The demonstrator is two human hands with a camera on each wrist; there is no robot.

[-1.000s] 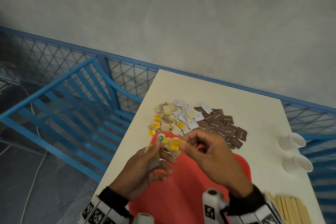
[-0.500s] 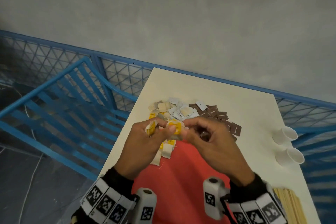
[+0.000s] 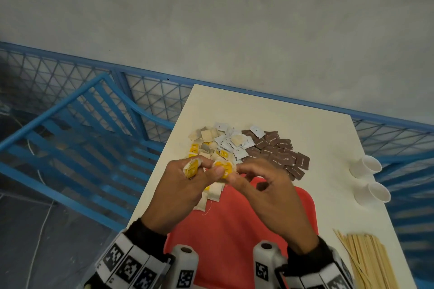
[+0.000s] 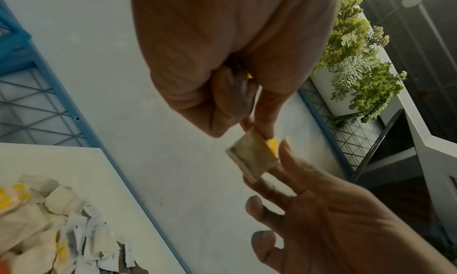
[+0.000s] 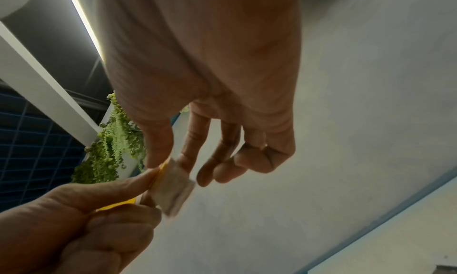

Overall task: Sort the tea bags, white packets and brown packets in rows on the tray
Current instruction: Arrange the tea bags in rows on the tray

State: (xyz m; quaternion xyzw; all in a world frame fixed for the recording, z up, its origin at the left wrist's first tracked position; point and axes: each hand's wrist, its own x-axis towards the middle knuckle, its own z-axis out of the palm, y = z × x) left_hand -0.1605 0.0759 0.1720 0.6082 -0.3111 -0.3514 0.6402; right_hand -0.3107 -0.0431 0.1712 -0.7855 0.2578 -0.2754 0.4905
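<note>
Head view, hands: the left hand (image 3: 180, 185) and the right hand (image 3: 270, 197) meet above the far edge of the red tray (image 3: 234, 241), both pinching one tea bag (image 3: 224, 169) with a yellow tag.
Head view, left hand: it also grips a bunch of tea bags (image 3: 212, 195) that hang toward the tray.
Head view, table: the white table (image 3: 317, 129) bears a mixed heap: loose tea bags (image 3: 206, 135) left, white packets (image 3: 229, 142) in the middle, brown packets (image 3: 279, 156) right.
Head view, right side: two paper cups (image 3: 368, 176) and wooden sticks (image 3: 371, 263).
Left wrist view: the pinched tea bag (image 4: 252, 159) runs slantwise from the left fingertips (image 4: 265, 129) down to the right fingers (image 4: 287, 161), flat face to the camera.
Right wrist view: the right thumb (image 5: 158, 147) and forefinger hold the bag's upper corner; its (image 5: 173, 192) long axis is tilted; the other fingers curl loosely.
</note>
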